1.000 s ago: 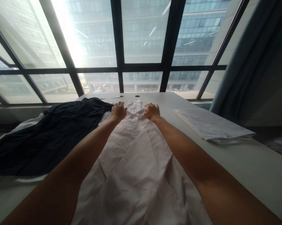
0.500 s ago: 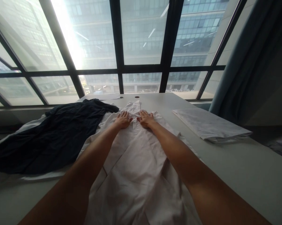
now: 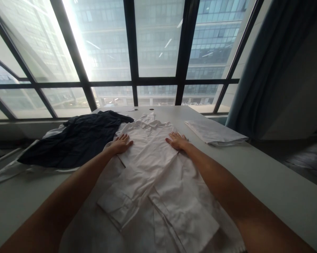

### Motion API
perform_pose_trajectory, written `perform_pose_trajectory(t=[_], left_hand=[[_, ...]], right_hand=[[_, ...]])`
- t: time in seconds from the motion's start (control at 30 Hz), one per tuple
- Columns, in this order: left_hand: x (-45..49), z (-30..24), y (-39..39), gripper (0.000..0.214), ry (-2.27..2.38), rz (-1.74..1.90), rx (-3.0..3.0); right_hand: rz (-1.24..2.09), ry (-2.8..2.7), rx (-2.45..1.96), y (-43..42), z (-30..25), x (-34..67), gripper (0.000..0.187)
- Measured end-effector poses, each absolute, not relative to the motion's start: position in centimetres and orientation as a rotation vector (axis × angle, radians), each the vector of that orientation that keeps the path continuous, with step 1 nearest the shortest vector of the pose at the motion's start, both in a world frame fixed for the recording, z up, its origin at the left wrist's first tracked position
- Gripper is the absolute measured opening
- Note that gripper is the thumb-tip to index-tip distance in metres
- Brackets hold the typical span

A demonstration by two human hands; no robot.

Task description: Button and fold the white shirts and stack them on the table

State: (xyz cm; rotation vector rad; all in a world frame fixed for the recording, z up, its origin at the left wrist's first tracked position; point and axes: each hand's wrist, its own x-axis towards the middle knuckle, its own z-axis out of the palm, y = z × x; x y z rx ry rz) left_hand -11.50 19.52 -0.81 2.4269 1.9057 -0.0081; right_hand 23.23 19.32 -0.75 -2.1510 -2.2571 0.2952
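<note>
A white collared shirt [image 3: 148, 158] lies spread on the table in front of me, its collar toward the window and its sleeves folded in over the front. Flat on its left side, near the shoulder, rests my left hand [image 3: 121, 143], fingers spread. My right hand [image 3: 177, 141] lies the same way on the shirt's right side, fingers stretched out. Neither hand grips the cloth. Creases run across the shirt between them.
To the left, a dark navy garment [image 3: 76, 140] lies over white cloth. A folded white cloth [image 3: 215, 133] sits on the right of the white table [image 3: 266, 182]. Large windows [image 3: 158, 42] stand behind, with a blue-grey curtain [image 3: 253, 91] at the right.
My hands have moved apart from the middle below the collar to the shirt's two sides. The view has shifted slightly, and more of the shirt and its folded sleeves shows.
</note>
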Motion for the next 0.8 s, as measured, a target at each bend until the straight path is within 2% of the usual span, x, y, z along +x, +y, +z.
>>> perform_pose_trajectory(t=[0.23,0.4,0.5,0.63,0.8], left_hand=[[-11.3,-1.0,20.1,0.066,1.918,0.084,2.452],[-9.7,-0.2,18.0,0.054,2.016,0.35,2.575],[-7.6,0.5,14.3,0.055,1.8,0.441,2.624],[-5.4,0.5,7.8,0.067,1.393,0.271,2.668],[-5.0,-0.8,1.9,0.069,1.422,0.162,2.651]], right_hand=[[0.254,-2.235,-2.134,19.9,-0.7,23.5,0.074],[-0.1,-2.266,-1.974,17.7,0.4,21.3,0.061],[-0.013,-2.333,-1.809,13.8,1.3,18.5,0.06],[0.154,-2.49,-1.695,7.8,2.0,15.4,0.067],[0.188,-2.572,-1.686,2.2,1.7,15.1,0.067]])
